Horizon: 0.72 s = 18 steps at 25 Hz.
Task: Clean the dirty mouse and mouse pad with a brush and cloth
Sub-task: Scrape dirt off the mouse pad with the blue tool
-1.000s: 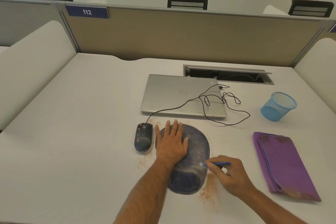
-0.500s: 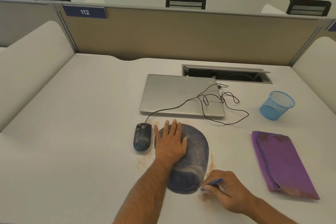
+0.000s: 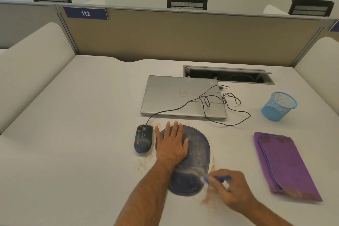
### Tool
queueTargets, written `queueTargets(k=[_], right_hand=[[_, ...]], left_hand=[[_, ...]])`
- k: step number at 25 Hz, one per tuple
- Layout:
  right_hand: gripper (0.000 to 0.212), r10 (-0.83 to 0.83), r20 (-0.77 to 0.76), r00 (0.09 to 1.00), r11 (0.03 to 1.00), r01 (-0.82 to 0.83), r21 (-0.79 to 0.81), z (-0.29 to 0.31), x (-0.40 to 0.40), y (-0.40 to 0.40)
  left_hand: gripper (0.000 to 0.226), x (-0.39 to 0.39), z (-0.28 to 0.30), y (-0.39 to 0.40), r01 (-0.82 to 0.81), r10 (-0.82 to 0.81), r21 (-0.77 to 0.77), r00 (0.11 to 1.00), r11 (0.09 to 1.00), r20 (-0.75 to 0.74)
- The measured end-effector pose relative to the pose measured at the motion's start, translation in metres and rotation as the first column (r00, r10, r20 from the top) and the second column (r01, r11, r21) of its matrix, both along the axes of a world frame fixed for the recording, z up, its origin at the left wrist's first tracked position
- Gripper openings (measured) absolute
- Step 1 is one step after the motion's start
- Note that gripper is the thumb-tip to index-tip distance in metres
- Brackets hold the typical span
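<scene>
A dark blue mouse pad (image 3: 199, 152) with a raised wrist rest lies on the white desk, ringed by reddish-brown dust. My left hand (image 3: 171, 145) lies flat on its upper left part, fingers spread. My right hand (image 3: 229, 191) grips a small blue-handled brush (image 3: 218, 178), its blurred bristles at the pad's lower right edge. A dusty dark wired mouse (image 3: 143, 138) sits just left of the pad. A folded purple cloth (image 3: 286, 165) with brown stains lies to the right.
A shut silver laptop (image 3: 183, 96) lies behind the pad, with the mouse cable (image 3: 229, 115) looped over it. A blue mesh cup (image 3: 278, 105) stands at the right. An open cable hatch (image 3: 229, 75) and a partition are at the back.
My right hand swept the brush down off the pad's right edge, then came back up to the edge. Dust lies below the pad. My left hand stayed put.
</scene>
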State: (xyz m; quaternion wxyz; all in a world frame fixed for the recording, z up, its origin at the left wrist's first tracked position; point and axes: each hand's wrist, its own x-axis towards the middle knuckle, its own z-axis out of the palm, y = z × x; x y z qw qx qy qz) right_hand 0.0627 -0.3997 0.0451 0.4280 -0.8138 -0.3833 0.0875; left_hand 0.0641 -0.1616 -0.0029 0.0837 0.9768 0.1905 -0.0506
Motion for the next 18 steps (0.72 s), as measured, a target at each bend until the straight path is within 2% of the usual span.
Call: queueTargets(k=[2,4,6,8,11,14,16,18], right_hand=[[0.015,-0.317,-0.063,0.946,0.948,0.318,-0.001,0.002,0.009,0.007],[0.022,-0.425,-0.104,0.899,0.905,0.421,-0.053,0.0,0.012,0.01],[0.022,-0.403,-0.146,0.903,0.913,0.387,-0.126,-0.003,0.008,0.011],[0.019,-0.371,-0.273,0.887,0.926,0.334,-0.174,-0.004,0.004,0.012],[0.023,-0.372,-0.413,0.831,0.928,0.344,-0.144,0.001,0.006,0.014],[0.016,-0.435,-0.35,0.83,0.897,0.435,-0.082,0.004,0.011,0.018],[0.015,-0.416,-0.291,0.862,0.909,0.384,-0.163,0.003,0.007,0.02],[0.019,-0.351,-0.3,0.887,0.924,0.276,-0.263,0.002,0.0,0.02]], left_hand=[[0.072,0.0,0.0,0.0,0.004,-0.004,-0.002,1.0,1.0,-0.008],[0.072,0.0,0.001,0.001,0.006,-0.006,-0.005,1.0,1.0,-0.007],[0.071,0.0,0.001,0.0,0.006,-0.006,-0.009,1.0,1.0,-0.005],[0.07,-0.001,0.002,0.0,0.007,-0.007,-0.008,1.0,1.0,0.005],[0.072,-0.001,0.002,-0.001,0.005,-0.005,-0.007,1.0,1.0,0.008],[0.078,-0.002,0.001,-0.001,0.0,0.0,-0.007,1.0,1.0,0.017],[0.077,-0.001,0.0,-0.001,-0.002,0.002,-0.006,1.0,1.0,0.022],[0.073,-0.001,0.0,0.0,-0.002,0.002,-0.005,1.0,1.0,0.023]])
